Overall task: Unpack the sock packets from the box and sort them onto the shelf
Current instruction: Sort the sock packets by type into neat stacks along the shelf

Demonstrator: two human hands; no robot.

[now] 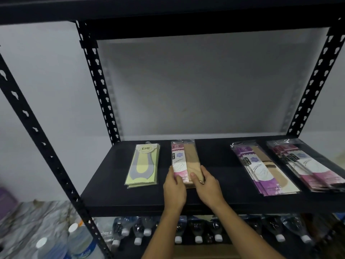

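Note:
A pink-and-beige sock packet (183, 157) lies lengthwise on the black shelf board (104, 195). My left hand (174, 189) grips its near left edge, fingers curled onto the pink label. My right hand (207, 184) grips its near right edge, thumb on the beige sock. To the left lies a small stack of green packets (144, 165) with grey socks. On the right lie a pile of purple packets (263, 169) and a pile of dark pink packets (308, 165). No box is in view.
Black perforated uprights (97, 83) frame the shelf, and another board (186, 12) runs overhead. Below, rows of water bottles (196, 232) with white caps lie on the lower shelf. More bottles (78, 242) stand at the lower left.

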